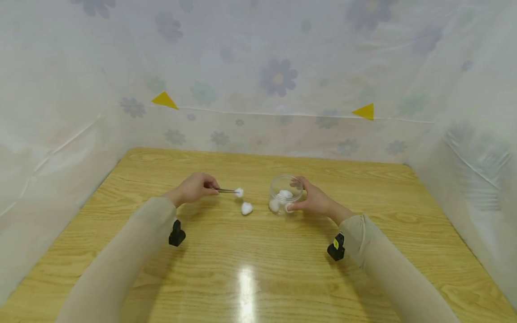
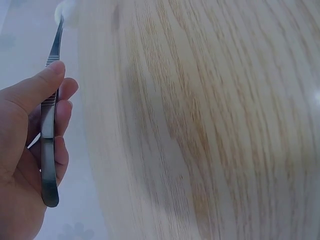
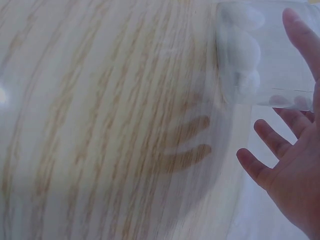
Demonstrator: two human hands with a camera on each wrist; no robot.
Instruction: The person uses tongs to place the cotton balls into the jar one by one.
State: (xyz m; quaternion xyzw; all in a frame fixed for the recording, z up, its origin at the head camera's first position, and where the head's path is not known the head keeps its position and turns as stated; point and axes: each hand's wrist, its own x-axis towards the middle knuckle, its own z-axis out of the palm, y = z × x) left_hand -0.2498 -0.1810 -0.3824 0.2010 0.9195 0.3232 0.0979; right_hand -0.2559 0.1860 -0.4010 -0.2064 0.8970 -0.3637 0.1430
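Note:
My left hand grips metal tweezers, thumb pressed on the shaft. A white cotton ball is pinched in the tweezer tips just above the wooden table; in the left wrist view it shows blurred as the ball. A second cotton ball lies on the table below it. My right hand holds a clear round jar from its right side, thumb and fingers around the wall. Several cotton balls sit inside the jar.
Translucent flowered plastic sheeting walls the table at the back and both sides. Two yellow triangle marks hang on the back sheet. Black wrist camera mounts sit under both forearms.

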